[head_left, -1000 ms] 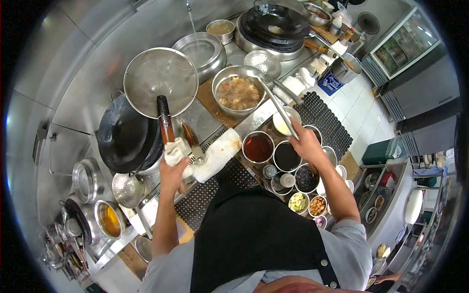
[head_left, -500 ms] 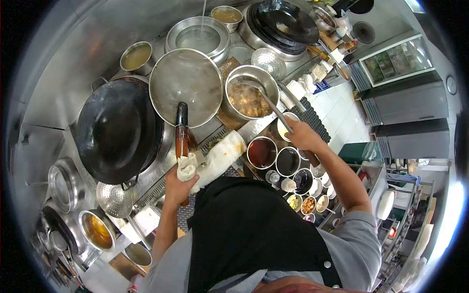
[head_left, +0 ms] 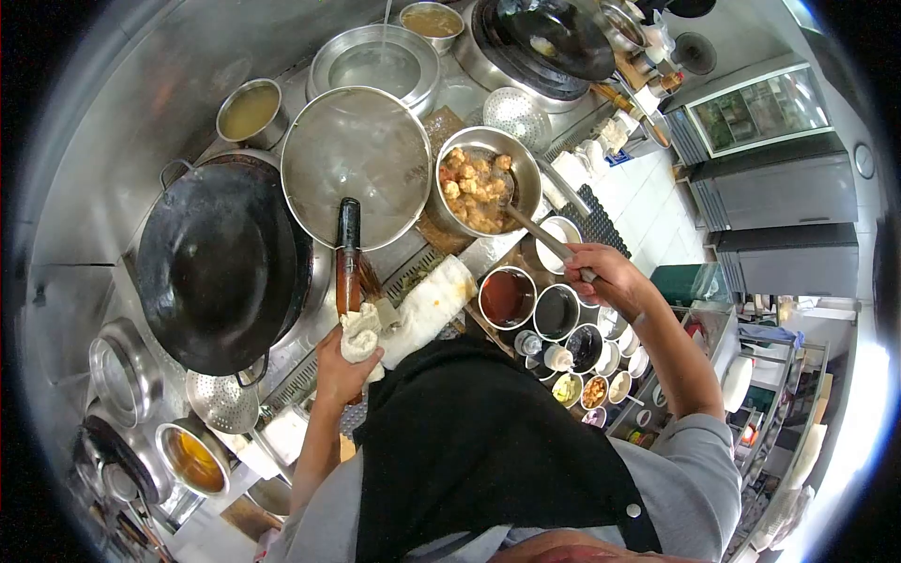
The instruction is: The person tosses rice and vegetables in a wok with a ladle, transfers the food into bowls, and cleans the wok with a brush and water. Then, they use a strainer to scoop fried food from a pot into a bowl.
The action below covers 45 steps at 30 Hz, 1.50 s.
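Note:
My left hand is closed round a bunched white cloth at the lower end of a wooden handle. The handle's black collar overlaps the near rim of a wide, round, grey pan. In my right hand is the long metal handle of a ladle, which slants down into a steel pot. The ladle's head is hidden among browned food chunks in the pot. A rolled white towel lies along the counter edge, right of the cloth.
A black wok sits at left, another wok at the far right. Sauce containers and small bowls of ingredients crowd my right side. Perforated skimmers and a pot of orange liquid lie around.
My right hand has shifted a little right and down, its fingers looser on the ladle handle. More food chunks now show in the pot. My left hand stays on the cloth.

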Tool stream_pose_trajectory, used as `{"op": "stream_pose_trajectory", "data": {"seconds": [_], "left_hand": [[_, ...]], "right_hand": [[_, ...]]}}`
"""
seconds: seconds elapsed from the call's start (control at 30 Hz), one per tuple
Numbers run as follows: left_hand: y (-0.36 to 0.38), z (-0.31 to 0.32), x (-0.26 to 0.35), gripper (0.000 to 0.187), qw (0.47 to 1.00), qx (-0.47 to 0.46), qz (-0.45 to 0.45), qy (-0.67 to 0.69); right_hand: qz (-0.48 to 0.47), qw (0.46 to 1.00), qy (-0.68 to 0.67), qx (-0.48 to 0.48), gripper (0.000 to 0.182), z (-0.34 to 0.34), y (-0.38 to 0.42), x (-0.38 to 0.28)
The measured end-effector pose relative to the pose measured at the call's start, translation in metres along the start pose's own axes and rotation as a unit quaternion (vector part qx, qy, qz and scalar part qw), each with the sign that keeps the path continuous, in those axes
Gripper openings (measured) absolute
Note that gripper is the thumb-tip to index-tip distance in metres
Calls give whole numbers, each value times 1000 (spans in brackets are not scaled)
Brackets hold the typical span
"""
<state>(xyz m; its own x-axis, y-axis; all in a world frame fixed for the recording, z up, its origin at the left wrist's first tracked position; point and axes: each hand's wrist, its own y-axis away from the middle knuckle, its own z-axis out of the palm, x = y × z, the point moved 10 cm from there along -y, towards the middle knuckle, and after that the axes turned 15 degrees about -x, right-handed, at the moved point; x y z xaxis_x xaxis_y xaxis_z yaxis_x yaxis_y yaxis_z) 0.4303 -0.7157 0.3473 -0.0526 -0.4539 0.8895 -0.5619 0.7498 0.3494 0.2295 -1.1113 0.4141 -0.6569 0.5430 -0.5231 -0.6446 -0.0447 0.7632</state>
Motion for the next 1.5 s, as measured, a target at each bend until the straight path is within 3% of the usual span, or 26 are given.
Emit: {"op": "stream_pose_trajectory", "data": {"seconds": [0.03, 0.13, 0.27, 0.4, 0.5, 0.67, 0.93, 1.1, 1.2, 1.3, 1.4, 1.47, 1.5], "left_hand": [[3, 2, 6, 48, 1000, 6, -3, 0], [7, 16, 2, 47, 999, 23, -2, 23], [18, 30, 20, 45, 998, 43, 22, 42], [41, 40, 33, 44, 996, 92, 1, -13], [48, 51, 62, 43, 995, 94, 6, -31], [46, 63, 105, 36, 985, 112, 76, -110], [22, 74, 154, 37, 946, 131, 140, -263], [-4, 67, 166, 35, 934, 121, 84, -327], [-17, 68, 156, 39, 938, 97, 58, -329], [-20, 75, 151, 39, 941, 90, 64, -321], [-29, 91, 136, 35, 951, 63, 92, -287], [-36, 103, 128, 39, 956, 49, 92, -275], [-36, 108, 126, 43, 980, 26, 105, -167]], "right_hand": [[-2, 999, -22, 23, 29, -2, 8, 3], [-21, 999, -48, -3, 30, 2, 10, 12], [-47, 992, -82, -81, 19, 12, -11, 25], [-59, 985, -126, -106, 11, 9, 1, 43], [-81, 964, -182, -179, 13, 13, -3, 57], [-120, 942, -214, -231, 14, 15, 2, 66], [-124, 960, -179, -177, 11, 8, 33, 68], [-136, 973, -138, -127, 10, 9, 46, 67], [-144, 971, -138, -133, 14, 9, 48, 70], [-157, 965, -158, -135, 34, 12, 52, 68], [-170, 961, -169, -141, 27, 27, 64, 59], [-178, 957, -176, -143, 34, 36, 67, 55], [-193, 964, -135, -126, 37, 42, 72, 50]]}}
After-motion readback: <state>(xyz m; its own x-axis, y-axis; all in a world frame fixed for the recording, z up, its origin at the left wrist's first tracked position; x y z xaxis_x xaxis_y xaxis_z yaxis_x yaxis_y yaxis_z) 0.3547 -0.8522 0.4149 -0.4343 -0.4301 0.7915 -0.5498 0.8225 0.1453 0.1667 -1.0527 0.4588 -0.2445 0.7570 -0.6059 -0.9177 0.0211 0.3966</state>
